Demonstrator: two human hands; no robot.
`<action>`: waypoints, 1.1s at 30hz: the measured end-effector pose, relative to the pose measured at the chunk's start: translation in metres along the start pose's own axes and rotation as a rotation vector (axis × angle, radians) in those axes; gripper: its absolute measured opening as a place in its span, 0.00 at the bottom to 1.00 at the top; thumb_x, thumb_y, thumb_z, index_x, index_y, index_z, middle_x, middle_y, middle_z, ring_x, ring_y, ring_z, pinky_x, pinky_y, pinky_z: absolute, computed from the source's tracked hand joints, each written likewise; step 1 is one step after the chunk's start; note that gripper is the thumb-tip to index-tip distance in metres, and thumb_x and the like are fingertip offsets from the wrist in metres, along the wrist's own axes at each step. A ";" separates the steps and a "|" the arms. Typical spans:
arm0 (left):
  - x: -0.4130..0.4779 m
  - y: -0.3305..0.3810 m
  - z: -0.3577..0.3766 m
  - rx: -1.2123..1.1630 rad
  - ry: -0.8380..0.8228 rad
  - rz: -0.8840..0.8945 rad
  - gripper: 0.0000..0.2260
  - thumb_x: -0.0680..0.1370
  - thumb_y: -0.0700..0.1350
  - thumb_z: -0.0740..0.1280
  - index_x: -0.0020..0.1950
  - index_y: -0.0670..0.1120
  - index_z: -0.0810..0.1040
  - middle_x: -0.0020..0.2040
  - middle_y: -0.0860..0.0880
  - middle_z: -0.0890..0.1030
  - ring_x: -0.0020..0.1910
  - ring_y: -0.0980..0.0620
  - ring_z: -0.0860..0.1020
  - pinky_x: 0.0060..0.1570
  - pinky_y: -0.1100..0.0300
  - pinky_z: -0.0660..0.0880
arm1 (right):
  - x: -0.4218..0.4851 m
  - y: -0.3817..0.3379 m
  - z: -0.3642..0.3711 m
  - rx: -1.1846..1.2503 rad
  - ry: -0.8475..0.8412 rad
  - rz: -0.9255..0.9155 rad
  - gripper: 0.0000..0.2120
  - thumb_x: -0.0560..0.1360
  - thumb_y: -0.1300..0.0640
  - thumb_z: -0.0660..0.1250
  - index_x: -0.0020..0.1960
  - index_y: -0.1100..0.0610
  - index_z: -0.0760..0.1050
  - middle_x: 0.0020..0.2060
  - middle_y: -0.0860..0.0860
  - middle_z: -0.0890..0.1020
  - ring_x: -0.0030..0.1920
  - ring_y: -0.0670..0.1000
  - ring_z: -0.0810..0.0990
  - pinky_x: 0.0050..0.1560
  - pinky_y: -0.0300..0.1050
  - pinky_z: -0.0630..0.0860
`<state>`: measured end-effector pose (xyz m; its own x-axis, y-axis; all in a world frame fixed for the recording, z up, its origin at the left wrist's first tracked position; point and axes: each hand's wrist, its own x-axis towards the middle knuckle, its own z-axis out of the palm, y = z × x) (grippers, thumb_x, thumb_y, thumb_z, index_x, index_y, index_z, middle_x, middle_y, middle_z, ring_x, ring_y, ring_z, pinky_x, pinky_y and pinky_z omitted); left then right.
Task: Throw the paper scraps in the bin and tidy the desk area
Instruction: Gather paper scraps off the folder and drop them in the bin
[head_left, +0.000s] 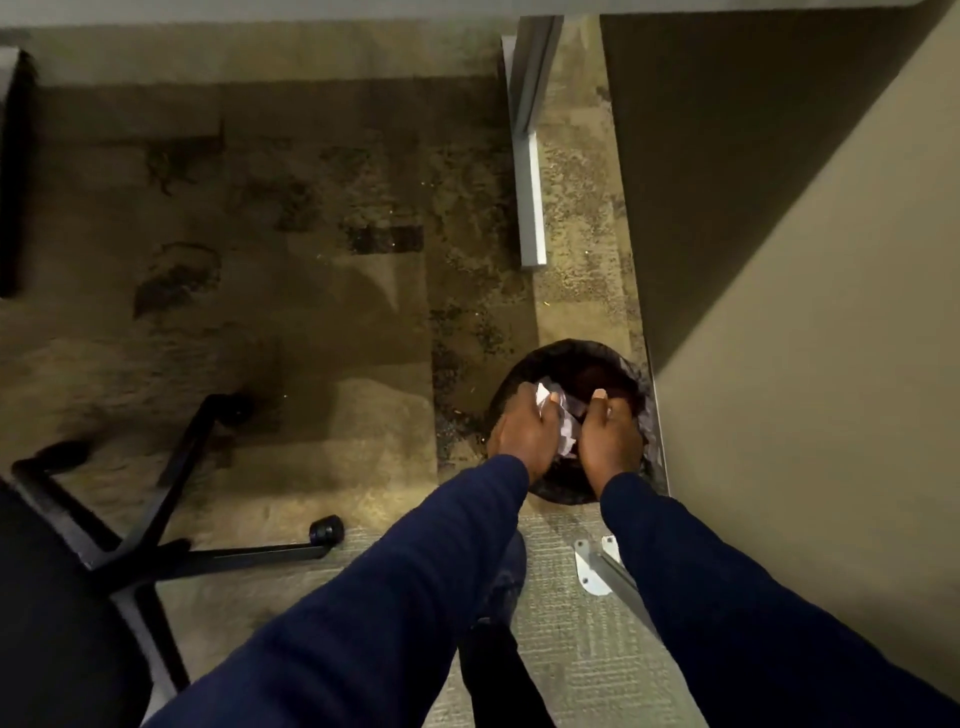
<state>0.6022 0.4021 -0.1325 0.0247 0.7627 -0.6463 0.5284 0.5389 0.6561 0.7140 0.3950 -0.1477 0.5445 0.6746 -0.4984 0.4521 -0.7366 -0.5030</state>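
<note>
A round black bin (566, 358) lined with a dark bag stands on the carpet beside a beige partition. Both my hands are over its mouth. My left hand (524, 428) curls round white crumpled paper scraps (566, 428), which show between the two hands. My right hand (610, 436) is cupped against the other side of the scraps, thumb up. The lower part of the scraps and the inside of the bin below my hands are hidden.
A black office chair's wheeled base (171, 540) spreads over the floor at the lower left. A grey desk leg (530, 156) stands behind the bin, and a metal foot bracket (595, 569) lies near my right arm. The beige partition (810, 364) bounds the right.
</note>
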 end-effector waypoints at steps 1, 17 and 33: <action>0.003 0.001 0.004 0.001 -0.016 0.004 0.14 0.82 0.53 0.55 0.63 0.46 0.69 0.62 0.41 0.77 0.59 0.40 0.76 0.59 0.45 0.73 | 0.004 0.003 0.000 0.017 0.004 0.008 0.21 0.83 0.45 0.53 0.58 0.61 0.75 0.54 0.62 0.81 0.52 0.62 0.79 0.46 0.48 0.66; 0.002 0.003 -0.003 0.061 -0.100 0.033 0.25 0.81 0.48 0.60 0.78 0.47 0.60 0.72 0.38 0.67 0.71 0.38 0.66 0.71 0.47 0.65 | 0.003 0.000 -0.004 0.080 -0.065 -0.003 0.24 0.83 0.47 0.54 0.74 0.58 0.66 0.68 0.61 0.74 0.66 0.62 0.73 0.66 0.56 0.71; -0.080 -0.072 -0.207 -0.120 0.291 0.058 0.15 0.81 0.48 0.62 0.67 0.49 0.72 0.66 0.43 0.73 0.65 0.42 0.73 0.66 0.46 0.71 | -0.160 -0.126 0.085 0.094 -0.147 -0.273 0.21 0.83 0.46 0.56 0.69 0.59 0.72 0.62 0.59 0.77 0.62 0.57 0.76 0.61 0.47 0.69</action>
<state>0.3865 0.3765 -0.0476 -0.2008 0.8544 -0.4793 0.4286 0.5165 0.7413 0.5096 0.3839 -0.0649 0.3013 0.8513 -0.4295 0.4960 -0.5247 -0.6919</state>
